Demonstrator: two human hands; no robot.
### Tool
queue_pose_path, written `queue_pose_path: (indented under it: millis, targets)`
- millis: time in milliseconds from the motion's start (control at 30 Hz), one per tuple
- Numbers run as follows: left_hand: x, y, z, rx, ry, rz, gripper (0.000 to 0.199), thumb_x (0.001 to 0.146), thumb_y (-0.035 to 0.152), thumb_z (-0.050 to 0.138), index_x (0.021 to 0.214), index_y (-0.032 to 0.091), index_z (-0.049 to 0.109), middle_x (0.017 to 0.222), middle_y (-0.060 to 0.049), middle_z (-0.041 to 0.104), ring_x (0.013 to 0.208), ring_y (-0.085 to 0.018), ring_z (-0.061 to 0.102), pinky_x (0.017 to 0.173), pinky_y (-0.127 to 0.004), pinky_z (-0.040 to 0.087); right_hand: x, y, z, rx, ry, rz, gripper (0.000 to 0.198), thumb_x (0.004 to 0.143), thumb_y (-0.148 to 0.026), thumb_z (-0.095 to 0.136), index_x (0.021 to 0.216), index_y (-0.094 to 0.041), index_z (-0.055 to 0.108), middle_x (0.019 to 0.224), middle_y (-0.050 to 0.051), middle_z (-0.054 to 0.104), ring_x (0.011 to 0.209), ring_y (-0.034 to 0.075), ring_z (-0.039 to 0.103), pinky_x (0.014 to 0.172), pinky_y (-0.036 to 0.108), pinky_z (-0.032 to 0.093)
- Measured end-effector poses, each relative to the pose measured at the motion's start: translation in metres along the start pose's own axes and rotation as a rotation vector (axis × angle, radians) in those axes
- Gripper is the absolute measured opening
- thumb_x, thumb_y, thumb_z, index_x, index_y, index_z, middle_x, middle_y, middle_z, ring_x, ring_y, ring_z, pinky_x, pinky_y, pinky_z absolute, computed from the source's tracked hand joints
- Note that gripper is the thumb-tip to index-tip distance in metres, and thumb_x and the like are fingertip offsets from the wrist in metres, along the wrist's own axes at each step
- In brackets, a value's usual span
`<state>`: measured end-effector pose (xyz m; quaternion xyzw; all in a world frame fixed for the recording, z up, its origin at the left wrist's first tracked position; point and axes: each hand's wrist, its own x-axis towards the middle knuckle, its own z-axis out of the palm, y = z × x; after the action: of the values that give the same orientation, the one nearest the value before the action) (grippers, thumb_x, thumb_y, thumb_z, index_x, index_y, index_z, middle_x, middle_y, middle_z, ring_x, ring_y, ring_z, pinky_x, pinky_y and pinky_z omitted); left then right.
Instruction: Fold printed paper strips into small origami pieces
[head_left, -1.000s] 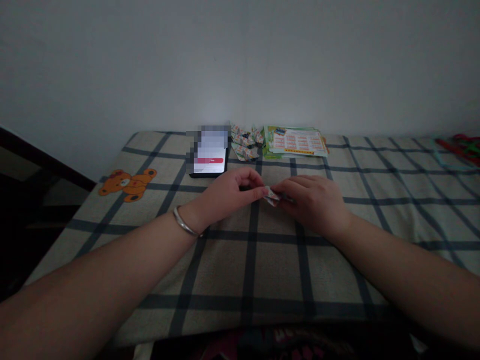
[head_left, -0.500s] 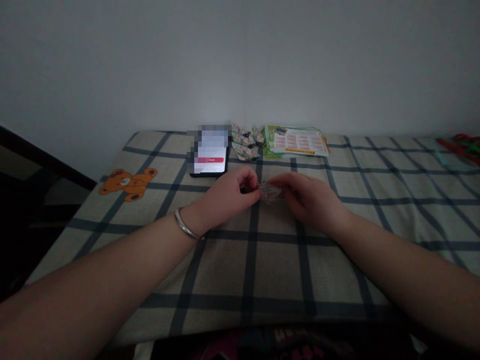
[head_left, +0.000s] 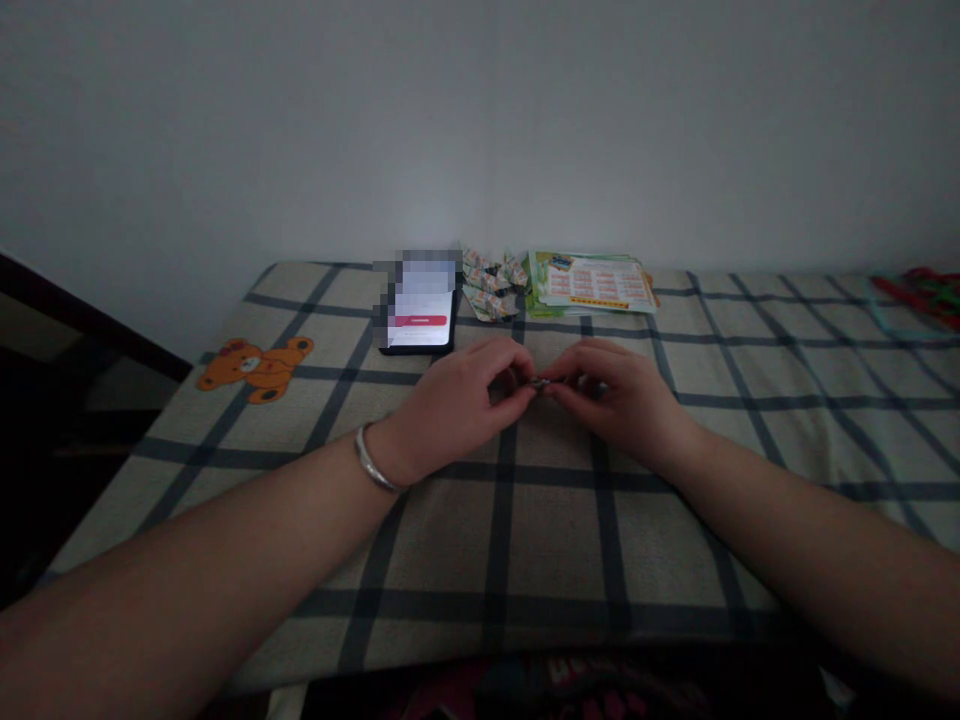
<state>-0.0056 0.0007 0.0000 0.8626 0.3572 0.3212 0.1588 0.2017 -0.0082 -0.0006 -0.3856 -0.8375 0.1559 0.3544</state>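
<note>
My left hand [head_left: 469, 405] and my right hand [head_left: 626, 395] meet over the middle of the checked tablecloth. Between their fingertips is a small piece of printed paper [head_left: 540, 383], seen almost edge-on and mostly covered by the fingers. Thumb and index finger of each hand pinch it from opposite sides. Just beyond the hands lies a small heap of folded printed papers [head_left: 491, 300]. To its right is a stack of printed paper sheets [head_left: 596, 285], green at the edges. A silver bangle [head_left: 372, 458] circles my left wrist.
A phone [head_left: 420, 305] with a lit screen lies left of the folded papers. Farther left, a flat orange bear figure [head_left: 259, 368] rests on the checked tablecloth [head_left: 555, 540]. Red and green items [head_left: 934, 295] sit at the far right. A pale wall [head_left: 480, 130] stands behind the table.
My left hand has shifted slightly right, closing the gap to my right hand. The paper has tipped from showing its printed face to nearly edge-on, and my right fingers have closed on it.
</note>
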Motion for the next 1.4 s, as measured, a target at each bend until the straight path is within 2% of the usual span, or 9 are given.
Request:
queue_pose_path:
  millis: [333,467,733,967,1167,1400]
  targets:
    - [0.000,0.000,-0.002,0.093,0.021,0.127,0.004,0.086,0.015,0.061,0.090,0.016,0.060,0.090,-0.001,0.061,0.089,-0.015,0.057,0.082,-0.028,0.044,-0.001,0.000,0.000,-0.070,0.035,-0.089,0.003,0.085,-0.017,0.066,0.084,-0.016,0.069,0.082,0.004,0.063,0.069,0.012,0.057,0.060,0.023,0.046]
    - [0.001,0.002,-0.002,0.077,0.009,0.144,0.005,0.083,0.011,0.060,0.087,0.015,0.058,0.089,-0.003,0.061,0.087,-0.015,0.057,0.079,-0.027,0.045,-0.003,-0.003,0.000,-0.096,0.013,-0.068,0.005,0.084,-0.018,0.066,0.087,-0.017,0.069,0.085,0.003,0.064,0.071,0.012,0.059,0.060,0.024,0.046]
    - [0.001,0.003,-0.003,0.099,-0.001,0.144,0.005,0.082,0.012,0.058,0.084,0.016,0.057,0.087,-0.002,0.059,0.085,-0.016,0.055,0.078,-0.028,0.044,-0.005,-0.006,0.000,-0.112,-0.012,-0.037,0.006,0.084,-0.019,0.064,0.089,-0.019,0.069,0.085,0.002,0.067,0.074,0.014,0.063,0.066,0.027,0.049]
    - [0.001,0.004,-0.004,0.058,-0.014,0.138,0.005,0.080,0.011,0.056,0.082,0.016,0.056,0.086,-0.002,0.058,0.083,-0.015,0.055,0.075,-0.028,0.044,-0.006,-0.010,-0.001,-0.137,-0.021,-0.058,0.007,0.086,-0.019,0.061,0.088,-0.018,0.068,0.089,0.004,0.068,0.076,0.015,0.063,0.064,0.028,0.048]
    - [0.002,0.000,-0.004,0.016,-0.007,0.104,0.007,0.076,0.010,0.055,0.078,0.016,0.055,0.082,0.000,0.056,0.079,-0.014,0.053,0.072,-0.026,0.042,-0.004,-0.005,-0.002,-0.063,-0.006,-0.061,0.007,0.086,-0.018,0.061,0.088,-0.020,0.067,0.087,0.003,0.068,0.078,0.015,0.063,0.065,0.027,0.048]
    - [0.002,-0.001,-0.004,-0.002,-0.053,0.068,0.007,0.076,0.010,0.053,0.079,0.017,0.054,0.082,0.000,0.056,0.078,-0.013,0.053,0.071,-0.026,0.042,-0.003,-0.002,-0.003,-0.026,-0.028,0.013,0.006,0.084,-0.016,0.061,0.085,-0.019,0.066,0.082,0.002,0.067,0.072,0.014,0.062,0.062,0.025,0.046]
